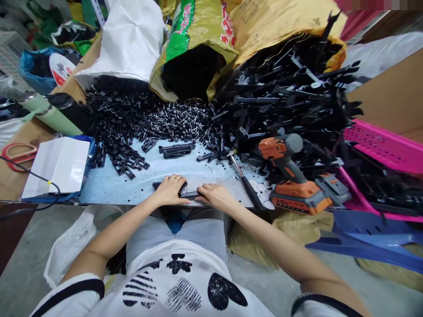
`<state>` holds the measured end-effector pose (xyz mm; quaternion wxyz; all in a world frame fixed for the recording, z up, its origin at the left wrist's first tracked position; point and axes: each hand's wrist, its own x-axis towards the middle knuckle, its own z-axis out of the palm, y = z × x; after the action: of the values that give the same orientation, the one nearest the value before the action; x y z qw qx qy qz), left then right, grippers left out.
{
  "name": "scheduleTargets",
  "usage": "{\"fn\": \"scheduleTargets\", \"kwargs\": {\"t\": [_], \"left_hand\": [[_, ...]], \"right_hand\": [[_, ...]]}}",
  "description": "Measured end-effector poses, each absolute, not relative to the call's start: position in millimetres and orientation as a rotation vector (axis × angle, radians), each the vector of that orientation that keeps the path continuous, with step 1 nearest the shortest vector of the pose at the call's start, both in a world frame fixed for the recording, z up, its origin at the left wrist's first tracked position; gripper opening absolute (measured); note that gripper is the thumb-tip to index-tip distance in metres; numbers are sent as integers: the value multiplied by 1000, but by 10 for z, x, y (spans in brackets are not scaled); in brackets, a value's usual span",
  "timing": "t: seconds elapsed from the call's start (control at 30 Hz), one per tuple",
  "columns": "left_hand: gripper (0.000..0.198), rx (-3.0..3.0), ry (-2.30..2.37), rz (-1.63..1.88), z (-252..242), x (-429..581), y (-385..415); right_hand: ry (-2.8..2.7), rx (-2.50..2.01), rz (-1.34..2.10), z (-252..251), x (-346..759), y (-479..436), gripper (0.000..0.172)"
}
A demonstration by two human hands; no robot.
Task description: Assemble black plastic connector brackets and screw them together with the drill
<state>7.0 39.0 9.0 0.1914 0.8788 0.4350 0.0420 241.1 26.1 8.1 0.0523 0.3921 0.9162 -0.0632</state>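
Note:
At the front edge of the table, a long black jointed plastic part [192, 193] with a greyish metal-looking spot lies flat under both hands. My left hand [170, 190] is closed over its left portion, fingers bent and a ring on one of them. Gripping the right end is my right hand [214, 196], thumb and fingers drawn together. The fingers hide much of the part. Just beyond the hands, a small row of similar black parts [176, 150] lies on the light blue tabletop [148, 165]. A hammer [244, 178] lies to the right of my right hand.
An orange cordless drill [291, 176] stands right of the hammer. Black part heaps [112, 114], small pins [180, 121] and long black pieces [284, 97] spill from sacks [198, 26] at the back. A pink basket [386, 145] stands right; a white box [56, 165] and scissors [21, 156] lie left.

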Motion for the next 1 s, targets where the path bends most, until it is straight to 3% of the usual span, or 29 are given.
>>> {"fn": "scheduleTargets", "kwargs": {"t": [0.33, 0.6, 1.0], "left_hand": [[68, 2524, 1317, 422, -42, 41, 338], [55, 2471, 1253, 635, -101, -1, 322], [42, 2366, 1407, 722, -58, 78, 318]], "right_hand": [[2824, 1303, 137, 314, 2309, 109, 28], [2814, 1245, 169, 627, 2271, 207, 27], [2853, 1242, 287, 560, 2267, 330, 29]]}}
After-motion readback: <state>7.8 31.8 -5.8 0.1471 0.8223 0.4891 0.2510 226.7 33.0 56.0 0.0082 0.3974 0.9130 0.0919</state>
